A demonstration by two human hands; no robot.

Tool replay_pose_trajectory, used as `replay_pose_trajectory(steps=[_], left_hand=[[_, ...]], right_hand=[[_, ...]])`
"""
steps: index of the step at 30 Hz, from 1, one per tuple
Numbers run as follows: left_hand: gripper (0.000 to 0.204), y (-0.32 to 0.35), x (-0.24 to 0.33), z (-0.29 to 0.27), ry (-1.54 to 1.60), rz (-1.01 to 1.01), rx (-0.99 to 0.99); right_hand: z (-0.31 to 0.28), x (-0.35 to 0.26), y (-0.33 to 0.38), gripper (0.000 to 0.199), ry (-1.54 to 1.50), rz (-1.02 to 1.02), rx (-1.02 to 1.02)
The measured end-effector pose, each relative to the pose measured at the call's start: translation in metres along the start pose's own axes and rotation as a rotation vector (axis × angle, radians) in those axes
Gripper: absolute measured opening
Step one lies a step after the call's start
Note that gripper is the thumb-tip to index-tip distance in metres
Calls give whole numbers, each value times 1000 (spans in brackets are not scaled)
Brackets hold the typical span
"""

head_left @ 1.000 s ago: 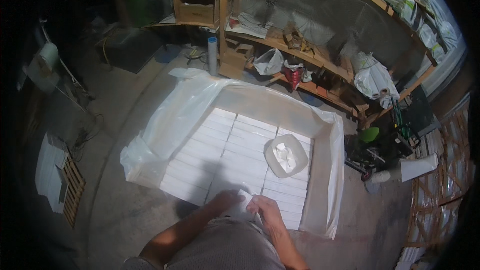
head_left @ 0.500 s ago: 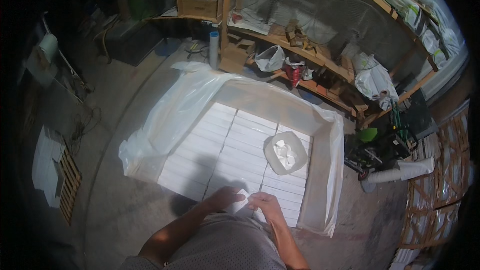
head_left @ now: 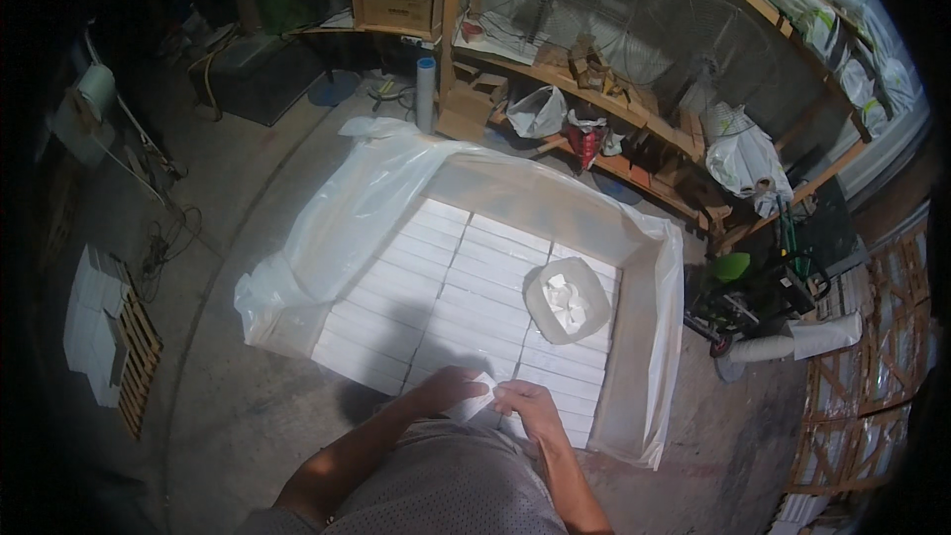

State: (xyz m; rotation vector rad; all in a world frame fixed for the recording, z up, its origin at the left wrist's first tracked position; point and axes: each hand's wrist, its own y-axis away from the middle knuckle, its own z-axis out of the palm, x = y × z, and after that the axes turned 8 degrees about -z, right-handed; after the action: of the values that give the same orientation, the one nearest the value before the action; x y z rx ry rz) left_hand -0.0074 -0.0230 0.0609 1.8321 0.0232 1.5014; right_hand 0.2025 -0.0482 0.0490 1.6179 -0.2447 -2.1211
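We hold a small white packet [head_left: 482,398] between our left hand [head_left: 446,391] and right hand [head_left: 525,404], both pinched on it low in the frame's centre, just over the near edge of the plastic-lined box [head_left: 649,337] of white packets [head_left: 466,297]. We judge we are mid-placement; next the packet needs lowering square into the near row, clear of the open white bag [head_left: 567,299] lying right of centre.

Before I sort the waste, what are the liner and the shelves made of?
Liner: apparently thin plastic film, translucent white, glossy and crumpled where it drapes. Shelves: bare wood by the look, brown with a matte, unpainted surface.
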Motion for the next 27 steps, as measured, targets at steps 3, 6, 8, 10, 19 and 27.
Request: replay_pose_trajectory(steps=[3, 6, 8, 10, 19, 27], left_hand=[[41, -4, -4, -2, -48, -21, -24], [38, -7, -9, -2, -135, -5, 0], [38, -10, -12, -1, -170, -3, 7], [38, -15, -22, 3, -188, 38, 34], [20, -27, -46, 8, -890, 544, 75], [35, -11, 0, 8, -54, -47, 35]], right_hand=[[3, -1, 1, 20, 40, -11, 18], [11, -11, 4, 18, 161, -45, 11], [7, 1, 2, 17, 189, -72, 37], [5, 13, 1, 16, 222, -92, 72], [25, 5, 9, 18, 703, -169, 212], [15, 11, 10, 20, 311, -163, 341]])
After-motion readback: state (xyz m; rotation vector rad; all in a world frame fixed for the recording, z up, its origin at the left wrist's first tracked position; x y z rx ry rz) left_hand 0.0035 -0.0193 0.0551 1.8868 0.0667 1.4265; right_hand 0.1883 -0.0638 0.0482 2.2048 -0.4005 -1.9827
